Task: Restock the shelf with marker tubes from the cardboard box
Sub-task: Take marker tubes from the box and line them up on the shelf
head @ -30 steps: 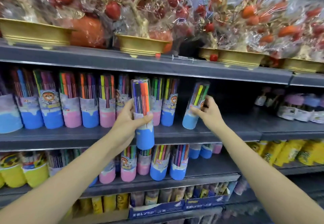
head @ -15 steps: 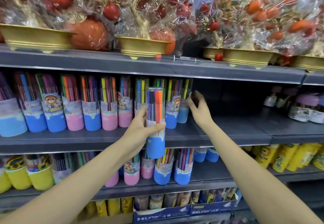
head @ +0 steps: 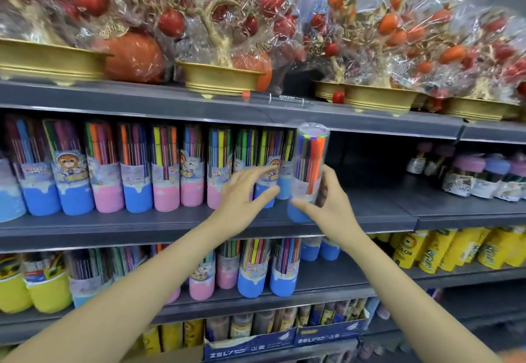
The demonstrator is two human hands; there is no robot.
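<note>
Head view, right hand gripping marker tube; box reads "ZELYO"

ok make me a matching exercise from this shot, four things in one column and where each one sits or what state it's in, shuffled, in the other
Things
1. clear marker tube with a blue base
2. left hand
3. gold trays of wrapped red and orange fruit trees
4. yellow marker packs

Place or state
A. on the top shelf
B. fingers spread, gripping nothing, in front of the tube row
C. gripped by the right hand at the right end of the row
D. on the lower shelf, at the right

Pairs: 1-C, 2-B, 3-A, 4-D
</note>
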